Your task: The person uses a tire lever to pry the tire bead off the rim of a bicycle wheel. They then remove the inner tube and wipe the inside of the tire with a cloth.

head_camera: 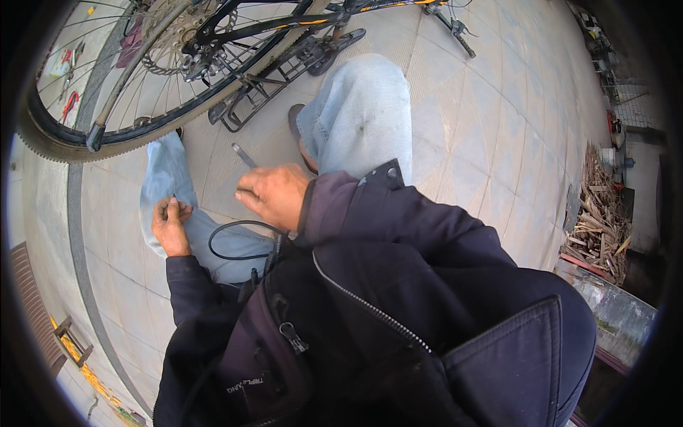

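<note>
My right hand (275, 196) is closed around a flat metal tool (244, 155), probably a wrench, whose silvery end sticks out past the knuckles towards the bicycle. Lower left, beside my jeans leg, my left hand (172, 224) has its thumb pressed to its fingers on a small dark piece (173, 196), too small to name. Neither hand touches the bicycle. Its knobbly tyre (160, 140), disc rotor (160, 63) and black frame (277, 25) fill the upper left. A black metal rack (261, 99) reaches down near the paved floor.
Pliers with red handles (70, 105) and other tools lie beyond the spokes. A handlebar end (464, 47) is at the top. Chopped sticks (600, 224) are piled at the right. A black cable (211, 240) loops in front of my jacket. A wooden frame (72, 341) stands lower left.
</note>
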A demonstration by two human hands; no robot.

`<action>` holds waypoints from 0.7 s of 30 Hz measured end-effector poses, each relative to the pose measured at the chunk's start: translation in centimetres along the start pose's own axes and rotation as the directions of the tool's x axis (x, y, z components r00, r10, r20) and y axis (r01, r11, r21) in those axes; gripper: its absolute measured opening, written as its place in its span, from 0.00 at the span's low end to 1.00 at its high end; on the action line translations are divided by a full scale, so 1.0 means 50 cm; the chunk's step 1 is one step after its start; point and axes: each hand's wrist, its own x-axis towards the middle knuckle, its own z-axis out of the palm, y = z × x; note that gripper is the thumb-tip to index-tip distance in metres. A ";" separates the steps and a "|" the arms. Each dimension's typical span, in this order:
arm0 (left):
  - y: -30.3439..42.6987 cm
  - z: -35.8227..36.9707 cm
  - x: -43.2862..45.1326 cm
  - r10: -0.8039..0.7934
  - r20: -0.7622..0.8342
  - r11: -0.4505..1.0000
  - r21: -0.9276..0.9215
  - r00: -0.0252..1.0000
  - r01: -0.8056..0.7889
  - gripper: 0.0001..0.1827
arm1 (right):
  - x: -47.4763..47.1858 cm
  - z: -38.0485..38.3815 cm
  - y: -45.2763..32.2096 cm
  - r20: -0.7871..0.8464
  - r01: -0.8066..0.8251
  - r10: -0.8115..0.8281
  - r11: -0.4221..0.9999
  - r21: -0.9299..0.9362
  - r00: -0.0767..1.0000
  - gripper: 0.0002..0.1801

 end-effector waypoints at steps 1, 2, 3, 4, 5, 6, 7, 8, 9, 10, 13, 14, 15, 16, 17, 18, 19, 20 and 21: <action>0.000 -0.003 0.002 -0.001 -0.005 1.000 0.002 1.000 0.001 0.12 | 0.017 -0.050 -0.001 0.104 -0.050 0.056 0.997 -0.054 0.993 0.12; 0.000 -0.002 0.007 -0.002 0.000 1.000 0.002 1.000 0.002 0.12 | 0.041 -0.097 0.011 0.093 -0.041 0.052 0.993 -0.109 0.994 0.13; -0.003 0.001 0.011 0.004 0.005 1.000 -0.002 1.000 -0.003 0.12 | 0.066 -0.137 0.040 0.080 -0.033 0.047 0.986 -0.165 0.996 0.15; -0.003 -0.001 0.012 0.006 0.003 1.000 -0.002 1.000 -0.006 0.12 | 0.097 -0.175 0.086 0.000 0.037 -0.037 0.988 -0.153 0.999 0.16; -0.007 -0.005 0.009 0.005 -0.004 1.000 -0.004 1.000 -0.005 0.12 | 0.120 -0.236 0.091 -0.049 -0.021 0.014 0.989 -0.149 0.999 0.16; -0.011 -0.006 0.008 0.003 0.000 1.000 -0.009 1.000 -0.003 0.12 | 0.138 -0.274 0.112 -0.132 -0.080 0.066 0.991 -0.107 0.989 0.17; -0.013 -0.005 0.008 0.000 0.007 1.000 -0.015 1.000 0.000 0.12 | 0.152 -0.296 0.135 -0.275 -0.140 0.107 0.985 -0.102 0.956 0.15; -0.015 -0.005 0.006 -0.003 0.016 1.000 -0.021 1.000 0.003 0.13 | 0.144 -0.282 0.139 -0.399 -0.212 0.198 0.977 0.011 0.895 0.16; -0.016 -0.011 0.000 -0.022 0.004 1.000 -0.020 1.000 0.023 0.13 | 0.122 -0.252 0.141 -0.503 -0.275 0.305 0.952 0.136 0.809 0.16; -0.012 -0.011 -0.001 -0.036 -0.004 0.999 -0.024 0.999 0.036 0.13 | 0.087 -0.202 0.129 -0.395 -0.338 0.433 0.896 0.289 0.810 0.16; -0.019 -0.017 0.014 -0.037 -0.008 0.998 -0.044 0.999 0.036 0.13 | -0.023 0.013 0.122 0.072 -0.585 0.621 0.685 0.433 0.780 0.16; -0.011 -0.023 0.017 -0.031 -0.011 0.999 -0.043 0.999 0.030 0.13 | -0.049 0.047 0.103 0.222 -0.652 0.623 0.641 0.406 0.750 0.16; -0.008 -0.026 0.010 -0.039 -0.005 0.998 -0.041 0.999 0.038 0.13 | -0.055 0.051 0.087 0.316 -0.689 0.616 0.596 0.411 0.722 0.17; 0.002 -0.021 0.010 -0.021 -0.008 0.999 -0.048 1.000 0.020 0.12 | -0.045 0.032 0.066 0.399 -0.696 0.573 0.536 0.477 0.716 0.17; -0.002 -0.023 -0.001 -0.034 -0.012 0.998 -0.053 0.999 0.034 0.12 | -0.042 0.017 0.055 0.476 -0.703 0.520 0.467 0.537 0.709 0.17; 0.001 -0.020 0.004 -0.034 -0.007 0.997 -0.069 0.999 0.034 0.12 | -0.042 -0.015 0.051 0.541 -0.721 0.482 0.379 0.581 0.689 0.17; 0.005 -0.018 0.009 -0.035 -0.014 0.996 -0.088 0.999 0.033 0.12 | -0.047 -0.060 0.056 0.606 -0.737 0.428 0.292 0.610 0.671 0.17; 0.002 -0.025 0.009 -0.028 -0.021 0.996 -0.085 0.999 0.026 0.11 | -0.053 -0.109 0.071 0.638 -0.754 0.411 0.252 0.607 0.651 0.18; -0.002 -0.030 0.010 -0.022 -0.029 0.995 -0.100 0.999 0.019 0.11 | -0.050 -0.186 0.091 0.459 -0.679 0.510 0.441 0.587 0.727 0.19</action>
